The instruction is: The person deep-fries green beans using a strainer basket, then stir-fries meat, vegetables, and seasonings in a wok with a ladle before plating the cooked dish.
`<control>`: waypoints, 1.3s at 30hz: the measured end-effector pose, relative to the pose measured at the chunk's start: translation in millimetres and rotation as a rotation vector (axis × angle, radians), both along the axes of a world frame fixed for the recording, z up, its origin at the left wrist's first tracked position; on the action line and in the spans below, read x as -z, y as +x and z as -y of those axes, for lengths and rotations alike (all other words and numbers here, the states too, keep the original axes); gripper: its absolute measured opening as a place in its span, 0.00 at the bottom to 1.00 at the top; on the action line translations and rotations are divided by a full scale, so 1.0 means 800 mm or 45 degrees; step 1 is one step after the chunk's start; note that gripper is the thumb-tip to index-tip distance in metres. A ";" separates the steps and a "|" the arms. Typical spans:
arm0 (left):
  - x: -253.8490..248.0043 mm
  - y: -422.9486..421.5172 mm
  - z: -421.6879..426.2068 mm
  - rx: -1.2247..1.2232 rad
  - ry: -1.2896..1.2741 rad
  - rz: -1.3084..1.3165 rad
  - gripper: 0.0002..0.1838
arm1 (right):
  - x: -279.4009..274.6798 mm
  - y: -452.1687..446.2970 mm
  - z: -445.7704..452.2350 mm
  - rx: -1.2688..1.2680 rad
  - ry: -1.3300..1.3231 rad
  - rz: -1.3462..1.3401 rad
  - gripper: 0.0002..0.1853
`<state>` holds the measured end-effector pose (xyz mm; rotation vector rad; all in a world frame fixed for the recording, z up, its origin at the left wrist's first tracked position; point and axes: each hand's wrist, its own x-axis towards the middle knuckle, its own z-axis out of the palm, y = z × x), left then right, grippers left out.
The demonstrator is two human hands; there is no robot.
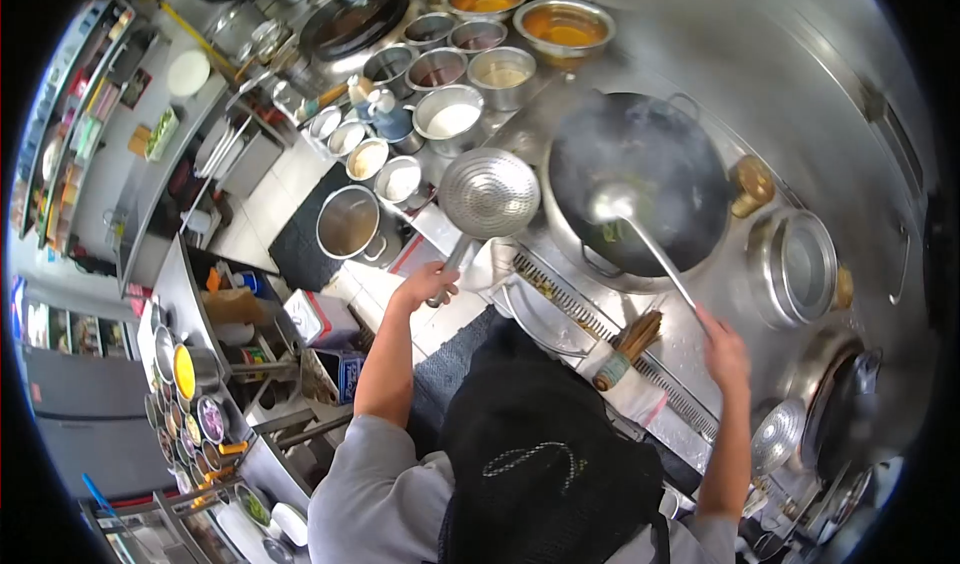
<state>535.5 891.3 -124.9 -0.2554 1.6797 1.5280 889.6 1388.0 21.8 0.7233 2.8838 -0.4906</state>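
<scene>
My left hand [428,284] is closed round the handle of a perforated metal strainer [490,194], whose round bowl is held up left of the wok. In my right hand [724,349] is the long handle of a metal ladle [660,254]. The ladle's bowl is down inside a black wok [680,194], beside a little green food [612,232]. Steam over the wok blurs what else is in it. A folded white cloth [491,264] lies on the stove edge just below the strainer.
Metal pots of seasonings [448,114] crowd the counter at the back left, with bowls of orange liquid [565,29] behind. A bamboo brush [630,349] lies on the front grate. A stockpot [350,224] stands at left. Stacked metal pans [795,264] sit to the right.
</scene>
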 end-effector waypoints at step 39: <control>-0.178 -0.373 -0.036 -0.874 0.209 -1.549 0.46 | 0.040 -0.159 0.085 0.459 -0.151 -0.410 0.32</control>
